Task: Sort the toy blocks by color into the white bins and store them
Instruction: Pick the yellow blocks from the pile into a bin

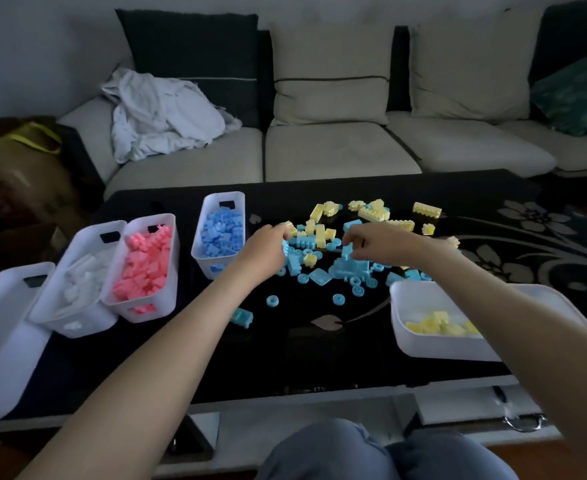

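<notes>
— Black table (302, 358) first: the loose pile (320, 237) of blue and yellow blocks lies mid-table. The blue bin (212, 202) is just left of it, the yellow bin (399, 306) near right.
— And the hands?
— The left hand (268, 249) grips a blue block (286, 244). The right hand (377, 242) curls into the pile; I can't tell if it has caught anything.
— Best approach?
— Carry blue left, lift clear of the rim, and leave the yellows to the right hand.

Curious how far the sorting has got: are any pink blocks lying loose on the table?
No, the loose blocks on the table are all blue or yellow; the pink blocks sit in a white bin.
</notes>
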